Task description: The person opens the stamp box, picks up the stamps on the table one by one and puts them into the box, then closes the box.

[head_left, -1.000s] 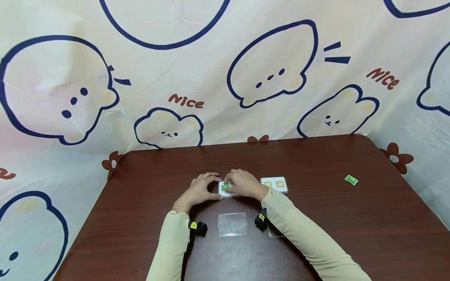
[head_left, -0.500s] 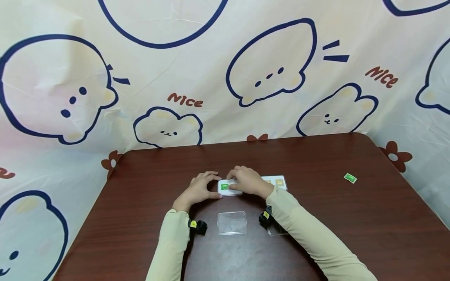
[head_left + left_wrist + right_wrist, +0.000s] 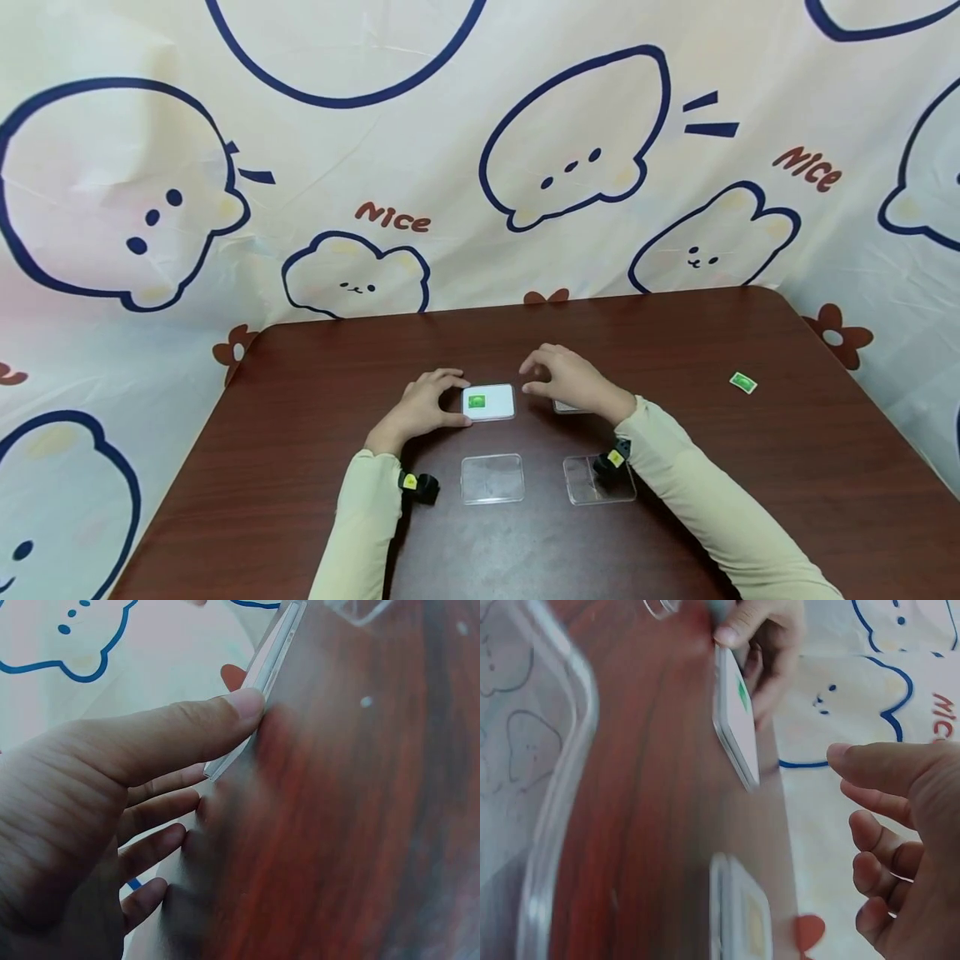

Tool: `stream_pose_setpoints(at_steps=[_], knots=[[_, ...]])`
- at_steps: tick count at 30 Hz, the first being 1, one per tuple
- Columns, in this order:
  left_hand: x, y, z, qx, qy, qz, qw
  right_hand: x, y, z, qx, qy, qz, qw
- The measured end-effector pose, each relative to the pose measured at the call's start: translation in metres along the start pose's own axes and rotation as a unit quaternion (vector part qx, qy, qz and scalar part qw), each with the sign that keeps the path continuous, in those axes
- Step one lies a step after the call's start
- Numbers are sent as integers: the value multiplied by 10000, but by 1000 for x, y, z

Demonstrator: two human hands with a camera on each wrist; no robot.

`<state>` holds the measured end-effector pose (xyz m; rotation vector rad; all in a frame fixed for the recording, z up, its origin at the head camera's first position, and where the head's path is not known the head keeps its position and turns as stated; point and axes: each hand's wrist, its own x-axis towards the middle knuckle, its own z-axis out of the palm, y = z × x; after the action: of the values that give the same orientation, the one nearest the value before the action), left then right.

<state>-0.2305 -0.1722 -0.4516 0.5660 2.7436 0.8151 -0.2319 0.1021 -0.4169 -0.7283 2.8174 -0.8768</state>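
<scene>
My left hand [image 3: 420,406] holds the left end of a flat white case [image 3: 498,402], thumb at its near edge and fingers at the far edge. A small green stamp-like piece [image 3: 477,402] lies on the left half of that case. My right hand [image 3: 573,382] hovers to the right with loosely bent fingers and nothing between them. Below it is a second white case [image 3: 739,915], mostly hidden in the head view. The right wrist view shows a yellowish square [image 3: 756,924] on this second case.
Two clear plastic lids [image 3: 492,479] lie nearer on the brown table [image 3: 337,358], the right one partly behind the wrist camera [image 3: 612,457]. Another green stamp-like piece [image 3: 743,382] lies far right. A cartoon-printed cloth [image 3: 450,167] hangs behind the table.
My right hand has lifted off the left case and moved right over the second one, uncovering the left case's white right half. The left hand has stayed in place.
</scene>
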Motion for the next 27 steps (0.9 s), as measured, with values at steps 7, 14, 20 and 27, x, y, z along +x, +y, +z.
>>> stream_pose_setpoints(at_steps=[7,14,20,27], knots=[[-1,0,1,-59,-6,11,10000,-19,23,-24,15,59,-145,9999],[-1,1,0,-73,-5,-34,10000,-40,52,-41,125,204,196,9995],[-3,0,-1,-43,-26,-36,10000,-60,79,-51,-1,303,566,9979],[-3,1,-1,-64,-31,-28,10000,-92,113,-70,-216,679,885,9935]])
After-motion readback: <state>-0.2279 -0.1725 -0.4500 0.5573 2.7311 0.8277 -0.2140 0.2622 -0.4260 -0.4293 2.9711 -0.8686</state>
